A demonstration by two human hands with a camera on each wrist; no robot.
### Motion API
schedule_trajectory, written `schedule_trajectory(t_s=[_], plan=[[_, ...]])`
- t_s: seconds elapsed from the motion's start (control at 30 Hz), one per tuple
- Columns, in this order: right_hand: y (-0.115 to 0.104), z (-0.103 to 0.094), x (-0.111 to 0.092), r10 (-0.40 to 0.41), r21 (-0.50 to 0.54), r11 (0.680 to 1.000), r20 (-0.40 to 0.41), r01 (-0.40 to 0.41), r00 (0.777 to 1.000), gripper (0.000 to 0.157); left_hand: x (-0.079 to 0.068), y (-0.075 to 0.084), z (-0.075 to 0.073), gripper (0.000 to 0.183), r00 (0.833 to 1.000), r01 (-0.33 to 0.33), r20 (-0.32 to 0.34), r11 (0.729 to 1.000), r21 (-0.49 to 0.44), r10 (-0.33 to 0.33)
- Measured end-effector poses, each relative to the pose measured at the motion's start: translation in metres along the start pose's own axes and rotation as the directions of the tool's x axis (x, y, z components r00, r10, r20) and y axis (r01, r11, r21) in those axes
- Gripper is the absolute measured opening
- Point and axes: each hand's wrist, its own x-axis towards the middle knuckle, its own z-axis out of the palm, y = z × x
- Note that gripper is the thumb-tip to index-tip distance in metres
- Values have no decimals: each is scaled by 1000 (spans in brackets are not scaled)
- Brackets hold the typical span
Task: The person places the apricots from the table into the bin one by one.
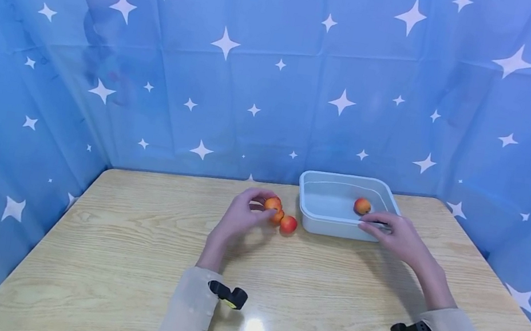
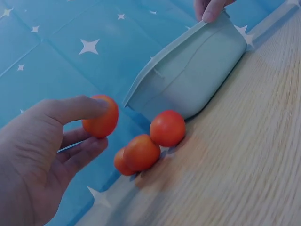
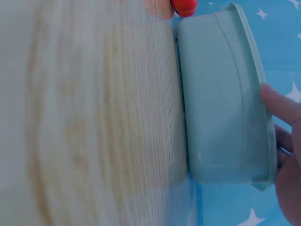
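Note:
My left hand (image 1: pixel 243 212) pinches a round red-orange fruit (image 2: pixel 104 117) between thumb and fingers, raised over the table. Below and beside it, three more such fruits lie close together: a nearest fruit (image 2: pixel 168 128), a middle fruit (image 2: pixel 142 152) and one partly hidden behind that. My right hand (image 1: pixel 397 237) grips the front rim of a pale blue-grey plastic box (image 3: pixel 221 103), thumb outside and fingers over the inner side. Inside the box, toward its right end, rests a single red-and-yellow fruit (image 1: pixel 362 206).
The light wood-grain table (image 1: pixel 125 259) carries the box near its back edge, just right of the loose fruits. A blue curtain (image 1: pixel 183 60) with white stars hangs behind and at both sides. Both sleeved wrists wear small black cameras.

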Motion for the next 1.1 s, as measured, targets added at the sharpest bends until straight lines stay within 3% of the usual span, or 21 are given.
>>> schedule_trajectory(t_s=[0.43,0.6,1.1], plan=[[-4,-2,-1,13,7,1000,6,-13,1000,18,15,24,15,34,980,-185,-80,983,-15,183],[-4,-3,-2,10,8,1000,3,-10,1000,18,19,31,25,31,971,-214,-112,977,-18,210],[-3,-1,0,-2,14,1000,8,2,1000,19,23,35,56,33,969,-230,-90,973,26,232]])
